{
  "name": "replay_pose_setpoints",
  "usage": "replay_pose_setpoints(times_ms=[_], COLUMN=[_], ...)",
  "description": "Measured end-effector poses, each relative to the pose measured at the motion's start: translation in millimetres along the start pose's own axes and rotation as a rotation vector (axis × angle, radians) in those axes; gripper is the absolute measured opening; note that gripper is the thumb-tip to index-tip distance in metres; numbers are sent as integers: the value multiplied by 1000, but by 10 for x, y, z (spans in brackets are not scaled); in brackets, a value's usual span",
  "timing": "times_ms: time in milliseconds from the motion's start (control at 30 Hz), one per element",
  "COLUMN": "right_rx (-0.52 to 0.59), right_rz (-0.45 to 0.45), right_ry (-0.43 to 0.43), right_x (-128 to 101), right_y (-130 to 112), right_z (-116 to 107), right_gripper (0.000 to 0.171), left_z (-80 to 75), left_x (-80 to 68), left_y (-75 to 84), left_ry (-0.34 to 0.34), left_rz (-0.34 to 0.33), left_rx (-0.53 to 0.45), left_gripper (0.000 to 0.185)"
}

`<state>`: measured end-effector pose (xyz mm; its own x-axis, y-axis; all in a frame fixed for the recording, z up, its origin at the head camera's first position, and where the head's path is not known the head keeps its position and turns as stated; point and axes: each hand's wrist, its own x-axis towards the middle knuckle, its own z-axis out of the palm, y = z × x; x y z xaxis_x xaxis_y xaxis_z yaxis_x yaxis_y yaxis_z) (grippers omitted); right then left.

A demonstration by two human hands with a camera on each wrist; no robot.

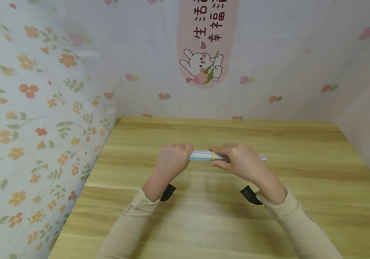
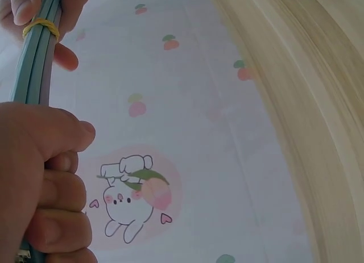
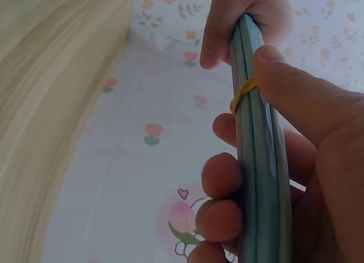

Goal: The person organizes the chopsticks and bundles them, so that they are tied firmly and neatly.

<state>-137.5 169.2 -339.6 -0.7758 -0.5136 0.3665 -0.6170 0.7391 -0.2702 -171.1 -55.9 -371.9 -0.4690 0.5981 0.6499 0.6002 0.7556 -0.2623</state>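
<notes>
Both hands, left hand [image 1: 173, 158] and right hand [image 1: 236, 160], grip the bundle of thin pastel plastic straws [image 1: 201, 155] above the wooden table [image 1: 301, 172], and that yellow rubber band [image 1: 213, 155] looks maybe loose, so straws could slide out.

Bundle of pale straws [image 1: 201, 155], bound by a yellow rubber band [image 1: 213, 155].
It lies level, lifted above the wooden table.

Wooden table [image 1: 204, 223], pale grain running side to side, tucked into a corner against the cloth backdrop [image 1: 269, 90] and the flowered cloth [image 1: 42, 126] on its left.
</notes>
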Motion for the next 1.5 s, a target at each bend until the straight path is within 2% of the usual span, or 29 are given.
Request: replay_pose_setpoints(times_ms=[333, 867, 1133, 1267, 1400, 1500], right_rx=[-17, -47, -62, -45, -17, 3], right_rz=[59, 100, 75, 53, 50, 54], right_ry=[9, 18, 71, 99, 110, 110], right_x=[-87, -165, -201, -213, -232, -248], right_y=[67, 125, 205, 230, 234, 238], right_z=[-86, -195, -257, -279, -276, -269], right_gripper=[32, 26, 23, 21, 19, 18], left_z=[-14, -47, -65, -72, -81, -106], left_x=[1, 11, -21, -44, -79, -103], left_y=[-39, -97, -158, -184, -204, -213], left_ry=[40, 93, 80, 70, 61, 26], left_rz=[-13, -48, -63, -61, -52, -51], left_rx=[-10, -17, -39, -83, -146, -197], left_gripper=[38, 25, 23, 20, 28, 40])
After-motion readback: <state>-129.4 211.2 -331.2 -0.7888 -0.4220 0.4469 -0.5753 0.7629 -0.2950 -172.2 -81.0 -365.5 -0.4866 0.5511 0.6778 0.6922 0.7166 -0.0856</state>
